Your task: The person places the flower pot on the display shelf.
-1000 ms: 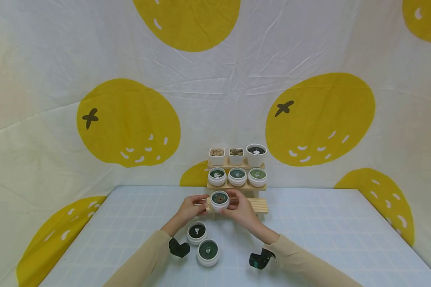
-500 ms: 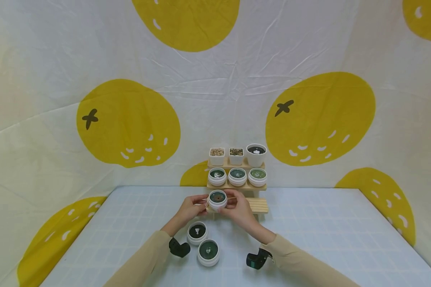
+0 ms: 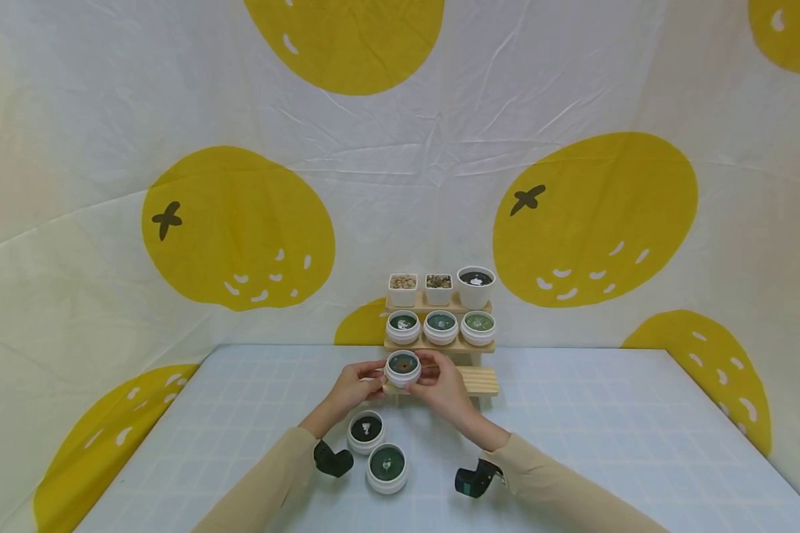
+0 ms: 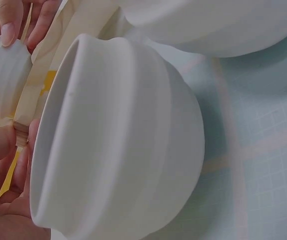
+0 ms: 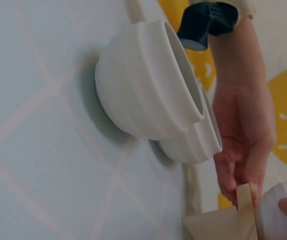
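Observation:
A round white ribbed pot (image 3: 403, 379), dark green inside with a brown spot, sits at the left end of the lowest step (image 3: 481, 380) of a wooden tiered stand. My right hand (image 3: 445, 389) grips this pot from its right side, thumb in front and fingers behind. My left hand (image 3: 352, 391) pinches the left end of that step, beside the pot. In the right wrist view, the left hand (image 5: 246, 120) has its fingertips around the board's end (image 5: 246, 212). In the left wrist view, the pot (image 4: 6, 75) appears to rest against the board (image 4: 36, 87).
Nearer on the pale checked table lie two round white pots, one with a dark inside (image 3: 366, 431), one with a green inside (image 3: 387, 466). The middle step bears three round pots (image 3: 441, 329). On the top step stand two square pots (image 3: 403, 290) and a taller round pot (image 3: 475, 290).
My right hand has shifted the pot slightly left and back along the lowest step. The left hand has stayed at the step's end.

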The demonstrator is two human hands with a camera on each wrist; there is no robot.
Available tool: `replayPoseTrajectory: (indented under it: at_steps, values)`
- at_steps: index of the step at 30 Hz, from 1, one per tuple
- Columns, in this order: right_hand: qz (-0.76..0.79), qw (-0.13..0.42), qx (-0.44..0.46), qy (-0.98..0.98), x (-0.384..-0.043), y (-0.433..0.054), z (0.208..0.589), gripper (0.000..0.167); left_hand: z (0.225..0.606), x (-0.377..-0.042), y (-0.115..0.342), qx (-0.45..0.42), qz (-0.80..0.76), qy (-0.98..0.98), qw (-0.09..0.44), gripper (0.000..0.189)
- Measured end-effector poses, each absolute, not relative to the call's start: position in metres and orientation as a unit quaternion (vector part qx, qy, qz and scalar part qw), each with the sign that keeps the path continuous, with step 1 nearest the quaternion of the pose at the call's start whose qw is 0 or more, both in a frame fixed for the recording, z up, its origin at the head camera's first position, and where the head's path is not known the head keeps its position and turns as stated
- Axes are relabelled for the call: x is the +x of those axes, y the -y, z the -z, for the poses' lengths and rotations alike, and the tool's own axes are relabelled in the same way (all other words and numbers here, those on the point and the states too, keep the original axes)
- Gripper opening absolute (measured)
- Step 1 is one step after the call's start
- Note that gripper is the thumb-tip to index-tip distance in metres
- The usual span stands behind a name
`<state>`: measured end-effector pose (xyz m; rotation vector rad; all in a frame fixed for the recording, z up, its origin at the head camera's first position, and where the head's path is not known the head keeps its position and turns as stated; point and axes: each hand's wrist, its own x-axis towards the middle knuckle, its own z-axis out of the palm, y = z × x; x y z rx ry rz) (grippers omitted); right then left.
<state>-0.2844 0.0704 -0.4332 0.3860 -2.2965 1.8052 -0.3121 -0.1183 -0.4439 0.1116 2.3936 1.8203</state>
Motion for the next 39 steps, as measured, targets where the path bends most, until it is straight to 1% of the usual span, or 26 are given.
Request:
replayPoseTrajectory:
  at_steps: [5,13,20,32,39]
  values:
    - [-0.598,0.098,0.118,0.787,-0.286,-0.069,0.433,0.053,0.445,-0.312,0.119,0.039,-0.605,-0.793,0.067,0.039]
    - [-0.578,0.11,0.13,0.798,-0.284,-0.069,0.433,0.052,0.442,-0.31,0.119,0.035,-0.601,-0.796,0.07,0.039]
    - [-0.57,0.124,0.135,0.801,-0.284,-0.07,0.436,0.056,0.444,-0.312,0.119,0.039,-0.603,-0.793,0.07,0.039]
    - [-0.567,0.144,0.129,0.801,-0.273,-0.076,0.433,0.058,0.448,-0.314,0.121,0.052,-0.604,-0.792,0.069,0.04]
    - [-0.567,0.151,0.142,0.797,-0.263,-0.079,0.435,0.054,0.446,-0.316,0.121,0.048,-0.605,-0.792,0.073,0.04]
